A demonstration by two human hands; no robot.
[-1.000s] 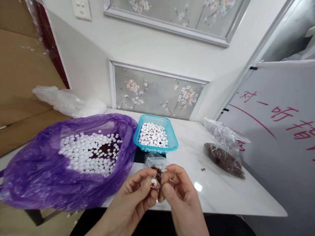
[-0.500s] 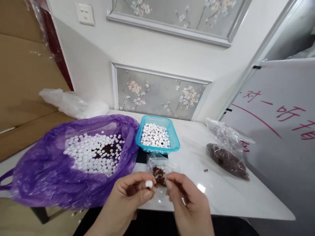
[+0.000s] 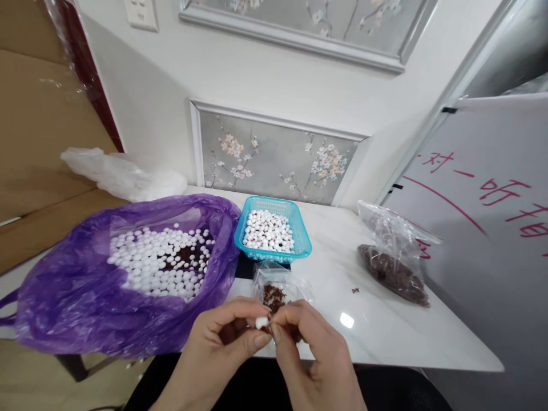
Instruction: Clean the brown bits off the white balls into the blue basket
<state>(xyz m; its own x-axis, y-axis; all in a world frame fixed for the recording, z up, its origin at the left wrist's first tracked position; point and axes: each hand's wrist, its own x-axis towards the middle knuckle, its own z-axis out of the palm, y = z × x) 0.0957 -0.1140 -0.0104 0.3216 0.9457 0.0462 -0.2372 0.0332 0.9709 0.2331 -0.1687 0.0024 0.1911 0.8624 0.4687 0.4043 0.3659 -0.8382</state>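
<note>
Between the thumb and forefinger of my left hand is a small white bead-like piece. The fingertips of my right hand are pinched together right beside it, almost touching; whatever they hold is too small to make out. Just beyond my fingers lies a clear plastic bag with small reddish-brown bits in it, partly hidden by my hands. Farther back stands a blue plastic basket full of white pieces, some showing brown spots. An open purple plastic bag to the left holds many loose white pieces.
On the right of the white table rests a clear bag of brown material, with a few brown bits nearby. A whiteboard borders that side. At the back left are a white plastic bag and cardboard.
My right hand has moved left, bringing its pinched fingertips up to the white piece in my left hand. The whole view has shifted slightly.
</note>
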